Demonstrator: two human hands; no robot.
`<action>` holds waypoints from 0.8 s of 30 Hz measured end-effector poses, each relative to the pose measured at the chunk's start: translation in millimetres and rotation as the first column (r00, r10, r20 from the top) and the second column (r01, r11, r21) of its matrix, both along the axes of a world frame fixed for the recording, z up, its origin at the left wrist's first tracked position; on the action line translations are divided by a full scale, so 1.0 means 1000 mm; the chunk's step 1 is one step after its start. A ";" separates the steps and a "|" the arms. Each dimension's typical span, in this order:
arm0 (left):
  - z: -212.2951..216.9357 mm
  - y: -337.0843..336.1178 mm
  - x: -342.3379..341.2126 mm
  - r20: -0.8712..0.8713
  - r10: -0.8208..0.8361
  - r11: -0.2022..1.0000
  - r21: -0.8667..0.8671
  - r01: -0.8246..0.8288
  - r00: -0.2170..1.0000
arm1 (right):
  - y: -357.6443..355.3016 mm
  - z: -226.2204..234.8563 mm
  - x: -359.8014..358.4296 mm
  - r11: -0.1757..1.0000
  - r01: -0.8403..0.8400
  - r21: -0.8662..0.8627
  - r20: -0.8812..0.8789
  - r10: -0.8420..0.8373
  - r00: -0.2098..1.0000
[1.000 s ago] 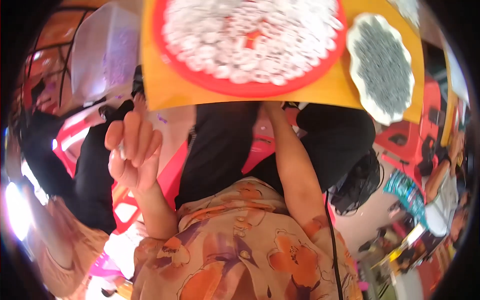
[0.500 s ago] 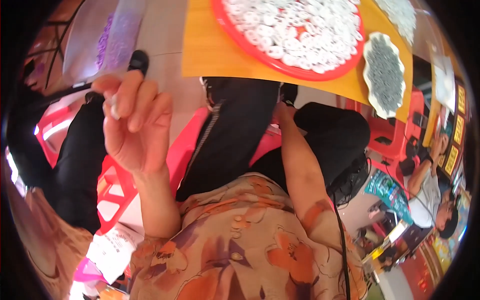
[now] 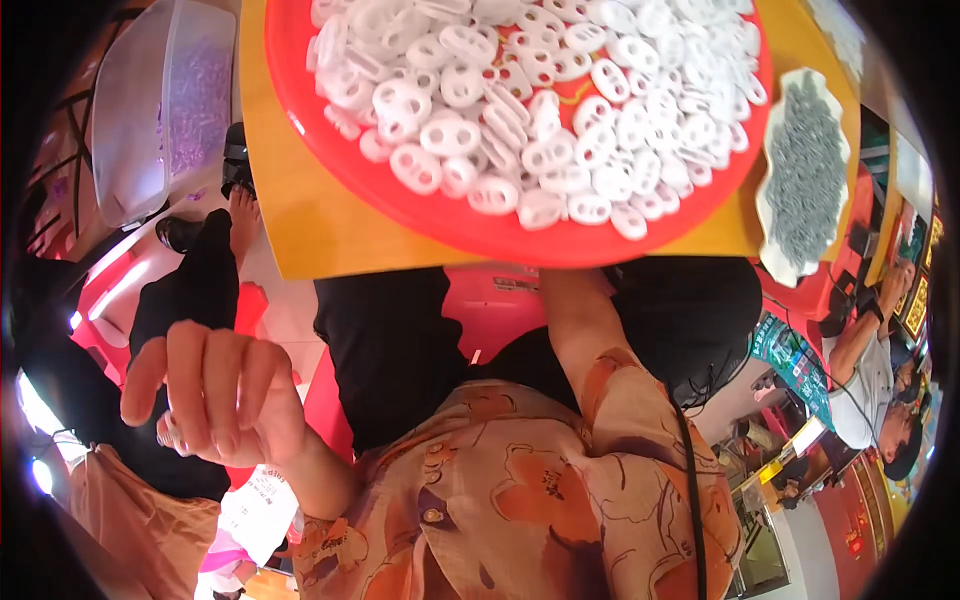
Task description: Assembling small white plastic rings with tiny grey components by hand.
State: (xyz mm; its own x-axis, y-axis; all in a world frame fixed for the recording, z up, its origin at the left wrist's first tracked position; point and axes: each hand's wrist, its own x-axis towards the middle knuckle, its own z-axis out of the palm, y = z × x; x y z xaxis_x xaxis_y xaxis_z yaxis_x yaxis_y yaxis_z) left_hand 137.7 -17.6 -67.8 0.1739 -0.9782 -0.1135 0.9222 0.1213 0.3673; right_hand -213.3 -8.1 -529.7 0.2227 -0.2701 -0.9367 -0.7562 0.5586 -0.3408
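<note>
My left hand (image 3: 222,392) is raised to the left of my lap, its fingers curled. A small pale thing (image 3: 170,434) shows by the thumb and fingertips, too small to name. My right forearm (image 3: 575,310) reaches forward under the table edge, and the hand itself is hidden below the tabletop. Ahead on the table lies a round red tray (image 3: 395,212) heaped with white oval plastic pieces (image 3: 450,135), each with two holes. To its right sits a white scalloped dish (image 3: 778,245) full of tiny grey pieces (image 3: 808,160).
The yellow-brown tabletop (image 3: 310,235) ends just above my knees. A clear plastic bin (image 3: 135,130) with purple pieces stands at the far left. Someone in dark trousers (image 3: 195,290) sits close on my left. Another person (image 3: 860,390) is at the far right, near a teal bag (image 3: 790,360).
My left hand has moved lower and to the left. The table and tray fill more of the view and stand nearer. My right hand has passed out of sight under the table.
</note>
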 end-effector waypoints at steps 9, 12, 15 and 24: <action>0.003 -0.013 0.002 0.059 -0.052 0.998 -0.031 0.054 0.997 | -0.110 -0.004 0.147 0.993 -0.093 -0.080 0.155 0.104 0.982; 0.004 -0.011 0.001 0.036 -0.014 1.000 0.002 0.014 0.999 | -0.161 0.011 0.209 0.983 -0.107 -0.150 0.223 0.139 0.965; 0.004 -0.007 0.002 -0.031 0.011 1.000 0.009 -0.010 0.999 | -0.196 0.014 0.238 0.974 -0.094 -0.205 0.242 0.143 0.960; 0.008 -0.005 0.001 -0.060 0.050 0.998 0.030 -0.049 0.997 | -0.246 0.019 0.298 0.953 -0.062 -0.296 0.264 0.144 0.954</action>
State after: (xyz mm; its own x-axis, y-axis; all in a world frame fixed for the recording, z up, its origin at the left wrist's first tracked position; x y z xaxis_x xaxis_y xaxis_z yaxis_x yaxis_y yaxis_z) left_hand 138.5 -22.9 -60.0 0.2139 -0.9648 -0.1531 0.9359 0.1575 0.3151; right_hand 84.9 -253.9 -510.8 0.5051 -0.4741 -0.7212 -0.6553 0.3331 -0.6780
